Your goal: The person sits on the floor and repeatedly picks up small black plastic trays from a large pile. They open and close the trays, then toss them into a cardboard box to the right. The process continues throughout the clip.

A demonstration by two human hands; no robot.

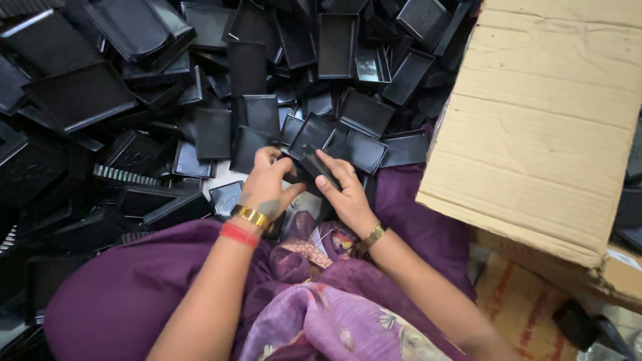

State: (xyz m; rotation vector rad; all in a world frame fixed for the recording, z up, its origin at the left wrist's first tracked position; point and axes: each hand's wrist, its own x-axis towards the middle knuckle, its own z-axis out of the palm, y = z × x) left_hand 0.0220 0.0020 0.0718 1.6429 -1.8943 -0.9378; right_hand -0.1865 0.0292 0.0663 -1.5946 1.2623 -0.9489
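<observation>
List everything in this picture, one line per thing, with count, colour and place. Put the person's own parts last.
Small tray in hand: one, black, held between both hands at centre.
Loose trays: too many to count, black, heaped across the left and top.
Cardboard box: one, brown, at the right, flap leaning over the heap's edge.
Purple cloth: one, draped over the lap, bottom centre.
Patterned floor covering: one, tan with red marks, bottom right.
Bangles: gold on both wrists, plus a red band on the left.
Left hand: one, fingers closed on the small tray.
Right hand: one, fingers on the same tray.
</observation>
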